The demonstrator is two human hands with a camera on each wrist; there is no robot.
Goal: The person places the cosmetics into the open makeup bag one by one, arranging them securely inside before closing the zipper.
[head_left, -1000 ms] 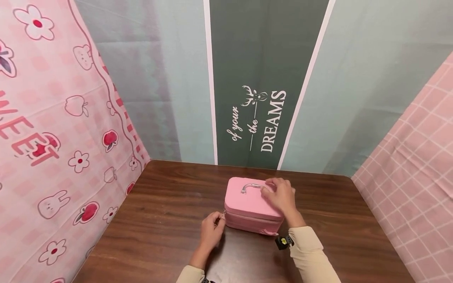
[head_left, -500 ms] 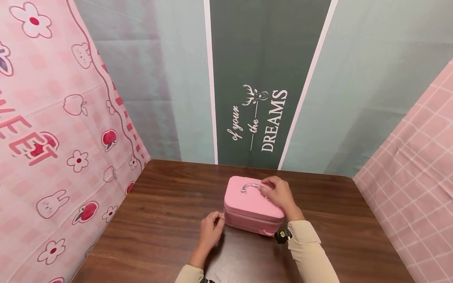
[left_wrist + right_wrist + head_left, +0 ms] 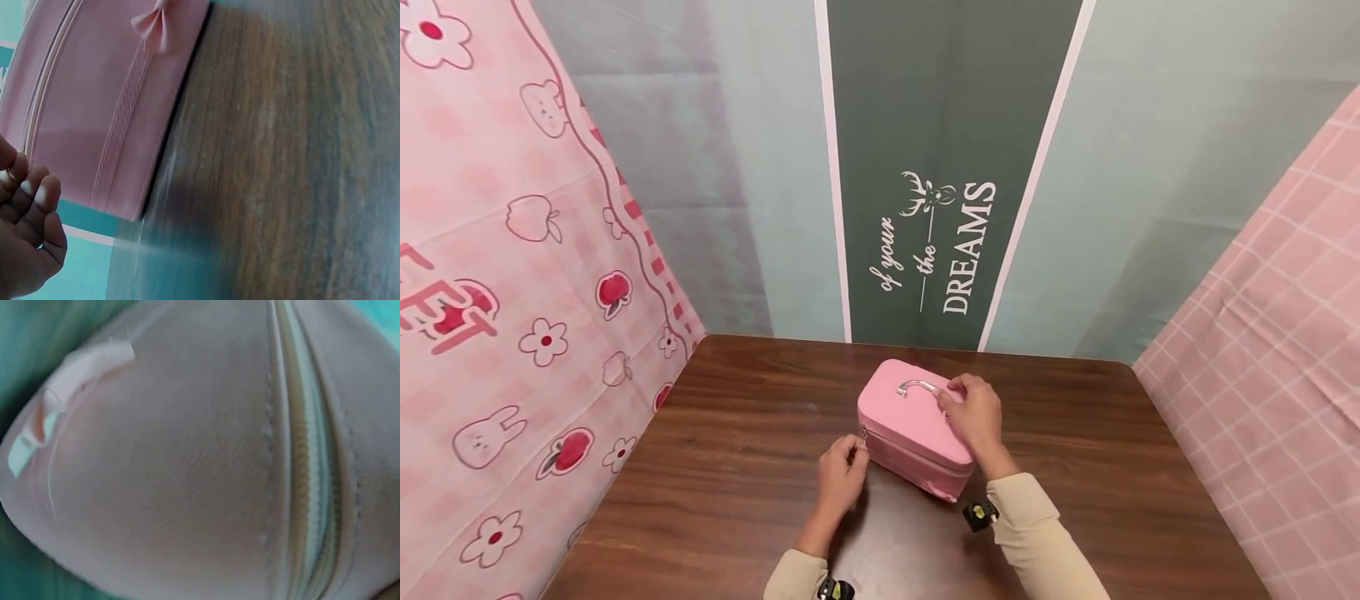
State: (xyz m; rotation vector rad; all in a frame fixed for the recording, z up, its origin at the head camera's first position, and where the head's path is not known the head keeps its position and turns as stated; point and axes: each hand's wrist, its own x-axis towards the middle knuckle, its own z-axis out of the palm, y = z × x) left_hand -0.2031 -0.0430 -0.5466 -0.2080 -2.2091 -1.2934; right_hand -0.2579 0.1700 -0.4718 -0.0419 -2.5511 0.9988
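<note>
A pink cosmetic case (image 3: 910,421) with a silver handle (image 3: 917,385) stands on the brown wooden table (image 3: 737,500), turned at an angle. At its left front corner, my left hand (image 3: 841,475) pinches the small zipper pull (image 3: 861,442). Curled fingers of that left hand (image 3: 31,219) also show beside the zipper line in the left wrist view. My right hand (image 3: 977,412) grips the handle's right end, over the lid. In the right wrist view, two rows of zipper teeth (image 3: 309,481) run along the case side, with a pink bow (image 3: 69,387) low on its front.
A grey-green cloth with white lettering (image 3: 970,250) hangs behind the table. Pink patterned cloth (image 3: 550,275) hangs on the left, pink checked cloth (image 3: 1262,317) on the right. Black wrist cameras (image 3: 979,515) sit on both wrists.
The case has turned slightly clockwise, its right front corner coming nearer to me. Both hands keep their places on it. The whole head view has shifted a little.
</note>
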